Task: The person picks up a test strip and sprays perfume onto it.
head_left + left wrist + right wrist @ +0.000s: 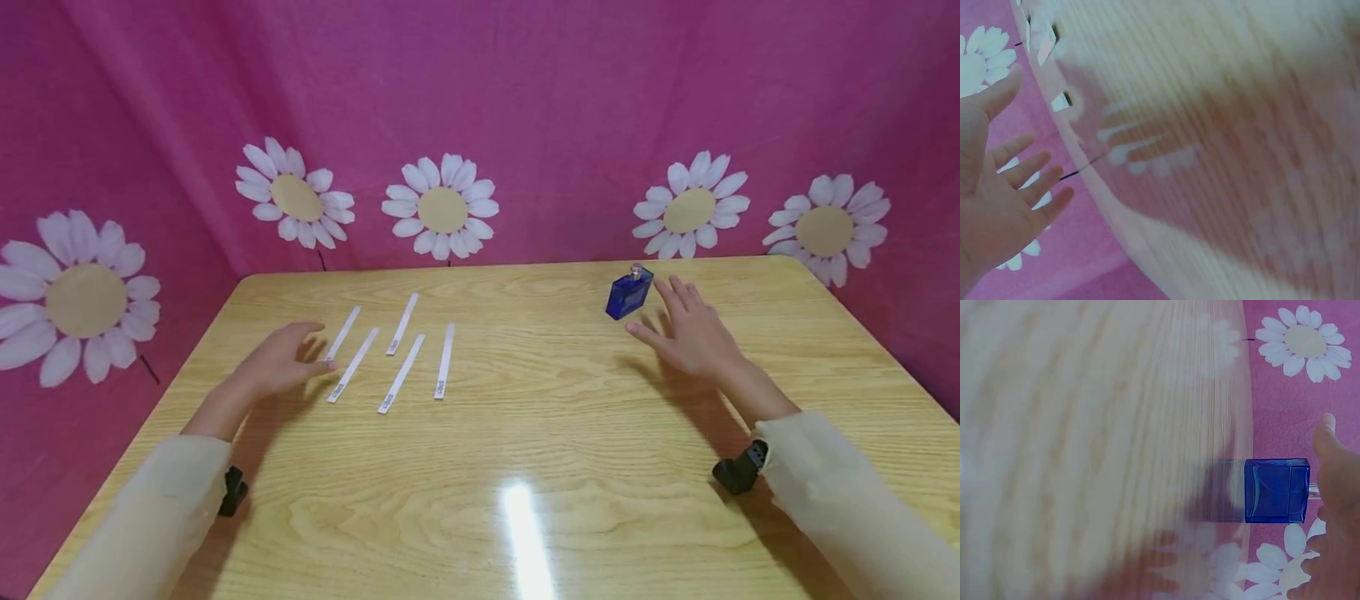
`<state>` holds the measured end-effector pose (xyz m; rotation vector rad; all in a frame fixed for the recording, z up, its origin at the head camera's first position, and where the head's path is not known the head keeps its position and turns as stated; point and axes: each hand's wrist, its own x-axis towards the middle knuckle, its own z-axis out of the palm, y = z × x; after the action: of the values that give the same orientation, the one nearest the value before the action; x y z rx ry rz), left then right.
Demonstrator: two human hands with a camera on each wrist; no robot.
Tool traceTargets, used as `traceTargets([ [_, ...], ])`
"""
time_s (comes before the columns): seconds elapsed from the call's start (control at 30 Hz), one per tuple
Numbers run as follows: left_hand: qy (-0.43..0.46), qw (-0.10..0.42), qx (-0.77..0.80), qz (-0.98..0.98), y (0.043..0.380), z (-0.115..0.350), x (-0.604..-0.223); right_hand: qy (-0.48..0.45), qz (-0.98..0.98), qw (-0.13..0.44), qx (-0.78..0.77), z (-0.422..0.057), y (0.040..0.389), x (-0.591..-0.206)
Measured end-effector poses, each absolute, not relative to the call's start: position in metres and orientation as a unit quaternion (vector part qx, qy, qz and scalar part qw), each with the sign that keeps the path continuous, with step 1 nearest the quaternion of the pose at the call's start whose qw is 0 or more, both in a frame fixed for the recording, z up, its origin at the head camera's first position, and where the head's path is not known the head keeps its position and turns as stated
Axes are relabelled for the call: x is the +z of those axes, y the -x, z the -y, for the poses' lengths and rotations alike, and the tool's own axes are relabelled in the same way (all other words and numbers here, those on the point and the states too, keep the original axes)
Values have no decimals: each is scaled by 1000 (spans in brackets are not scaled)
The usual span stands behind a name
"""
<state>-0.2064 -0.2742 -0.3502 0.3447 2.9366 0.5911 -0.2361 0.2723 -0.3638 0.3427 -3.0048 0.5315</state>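
A blue glass perfume bottle [628,293] [1277,490] stands upright near the back right of the table, its silvery neck at the top. Just to its right, my right hand [693,333] [1342,500] is spread, with thumb and fingers apart and nothing between them. Several narrow white paper strips with small print at their near ends, one of them a middle strip [402,373], lie at a slant on the left half. Beside the leftmost strip [345,332] hovers my left hand [276,360] [1004,194], fingers loosely extended and holding nothing; it partly covers that strip's near end.
The wooden table [525,400] has a glossy top with a bright light reflection [527,533] near the front. A pink curtain with large daisies [442,208] hangs along its back and sides. Each wrist carries a black camera [741,468].
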Motion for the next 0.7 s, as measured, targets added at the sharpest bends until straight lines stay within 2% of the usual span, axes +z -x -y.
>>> traceTargets([
  [0.43,-151,20,209,-966,225,275,-363,-85,969,3,232,-264,264,-362],
  [0.7,-139,46,249,-958,230,278,-364,-86,947,17,309,-261,277,-369],
])
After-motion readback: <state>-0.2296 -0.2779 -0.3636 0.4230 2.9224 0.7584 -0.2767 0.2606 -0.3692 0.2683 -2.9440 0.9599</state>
